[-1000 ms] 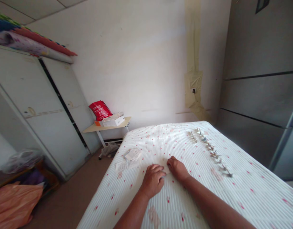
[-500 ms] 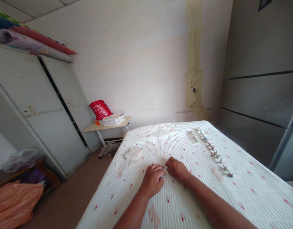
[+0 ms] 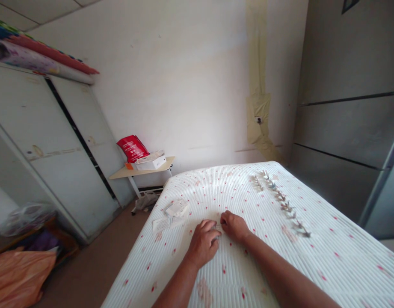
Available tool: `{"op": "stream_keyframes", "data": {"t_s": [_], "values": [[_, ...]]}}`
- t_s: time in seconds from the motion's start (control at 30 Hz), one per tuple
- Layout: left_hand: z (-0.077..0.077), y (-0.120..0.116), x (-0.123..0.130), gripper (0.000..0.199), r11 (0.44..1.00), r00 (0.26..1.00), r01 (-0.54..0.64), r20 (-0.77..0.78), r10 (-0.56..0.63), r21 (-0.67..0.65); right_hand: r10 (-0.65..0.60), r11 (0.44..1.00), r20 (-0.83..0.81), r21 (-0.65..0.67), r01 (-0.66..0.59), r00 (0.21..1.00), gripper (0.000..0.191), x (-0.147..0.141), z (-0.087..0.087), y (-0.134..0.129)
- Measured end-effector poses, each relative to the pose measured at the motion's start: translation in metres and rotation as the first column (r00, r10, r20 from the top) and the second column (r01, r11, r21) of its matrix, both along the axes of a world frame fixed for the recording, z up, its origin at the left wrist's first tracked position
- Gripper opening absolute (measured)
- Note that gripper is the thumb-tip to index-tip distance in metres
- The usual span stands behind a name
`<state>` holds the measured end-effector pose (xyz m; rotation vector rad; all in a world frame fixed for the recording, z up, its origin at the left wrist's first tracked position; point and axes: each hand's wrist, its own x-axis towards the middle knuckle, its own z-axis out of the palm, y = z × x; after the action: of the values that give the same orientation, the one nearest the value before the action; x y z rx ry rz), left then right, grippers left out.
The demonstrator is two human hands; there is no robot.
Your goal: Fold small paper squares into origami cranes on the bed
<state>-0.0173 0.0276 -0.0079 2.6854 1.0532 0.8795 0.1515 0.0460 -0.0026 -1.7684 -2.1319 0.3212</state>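
My left hand (image 3: 203,242) rests low over the white bed cover (image 3: 229,273) with its fingers curled around something small that I cannot make out. Close beside it, my right hand (image 3: 234,226) has its fingertips pinched together near the same spot; what they hold is too small to tell. To the left of my hands lie paper pieces (image 3: 177,208). Over on the right side of the bed runs a line of small folded grey-brown pieces (image 3: 286,207), with a shorter row of pale ones (image 3: 257,183) beside its far end.
A small table (image 3: 122,173) beyond the bed's far left corner bears a red bag (image 3: 132,148) and a white box (image 3: 155,162). Cabinets (image 3: 71,171) stand at the left. An orange bag (image 3: 20,273) lies at the lower left.
The view has shifted slightly. My right hand's fingers look more tightly closed, and my left hand stays in nearly the same place.
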Motion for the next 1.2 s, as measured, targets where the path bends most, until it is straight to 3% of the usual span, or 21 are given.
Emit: {"op": "stream_keyframes", "data": {"t_s": [0.17, 0.3, 0.47, 0.63, 0.73, 0.83, 0.97, 1.2], "values": [[-0.004, 0.005, -0.001, 0.027, 0.998, 0.996, -0.016, 0.082, 0.022, -0.064, -0.002, 1.0, -0.127, 0.014, 0.004, 0.992, 0.016, 0.003, -0.002, 0.002], [-0.01, 0.013, 0.0, 0.021, 0.976, 0.974, -0.05, 0.205, 0.095, -0.214, 0.035, 0.999, -0.329, 0.028, -0.027, 0.944, 0.014, 0.004, -0.003, 0.002], [-0.017, 0.018, 0.006, 0.015, 0.89, 0.854, -0.086, 0.427, 0.298, -0.447, 0.041, 0.998, -0.648, -0.011, -0.062, 0.761, 0.01, -0.005, -0.009, 0.003], [-0.021, 0.018, 0.009, 0.025, 0.835, 0.761, 0.004, 0.543, 0.354, -0.55, 0.018, 0.991, -0.8, -0.065, -0.117, 0.6, 0.011, -0.014, -0.014, 0.004], [-0.02, 0.018, 0.007, 0.028, 0.821, 0.756, 0.045, 0.557, 0.344, -0.569, 0.011, 0.984, -0.791, -0.099, -0.146, 0.611, 0.014, -0.015, -0.014, 0.003], [-0.02, 0.017, 0.006, 0.031, 0.813, 0.762, 0.074, 0.559, 0.328, -0.577, 0.046, 0.983, -0.723, -0.092, -0.162, 0.689, 0.006, -0.014, -0.014, 0.002], [-0.02, 0.016, 0.006, 0.032, 0.804, 0.771, 0.093, 0.553, 0.315, -0.588, 0.068, 0.983, -0.642, -0.089, -0.163, 0.764, 0.009, -0.014, -0.014, 0.002], [-0.013, 0.016, 0.006, 0.025, 0.753, 0.749, 0.124, 0.559, 0.356, -0.646, 0.112, 0.98, -0.646, -0.053, -0.191, 0.755, 0.008, -0.012, -0.015, 0.003]]}}
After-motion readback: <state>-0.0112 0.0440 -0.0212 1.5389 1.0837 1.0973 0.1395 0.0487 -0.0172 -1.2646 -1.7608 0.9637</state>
